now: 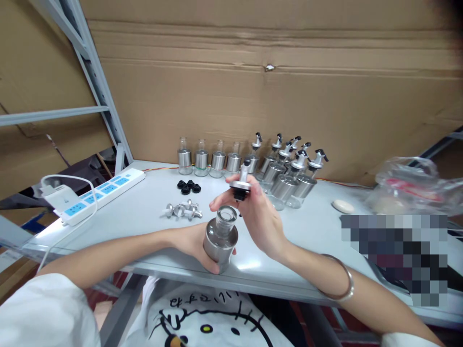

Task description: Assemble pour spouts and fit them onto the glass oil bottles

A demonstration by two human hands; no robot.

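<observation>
My left hand [197,246] is wrapped round a glass bottle with a steel sleeve [220,237], tilted with its open neck facing up toward me, just above the table's front edge. My right hand [258,212] pinches a pourer spout with a steel disc and a black stopper [241,185], held a little above and to the right of the bottle's mouth, apart from it. A silver bangle [342,284] sits on my right wrist.
On the grey table [144,212] lie loose steel spouts [184,210] and black stoppers [188,186]. At the back stand open bottles [209,161] and finished bottles with spouts [292,176]. A blue-white power strip [99,193] lies left, a plastic bag [412,185] right. Cardboard walls stand behind.
</observation>
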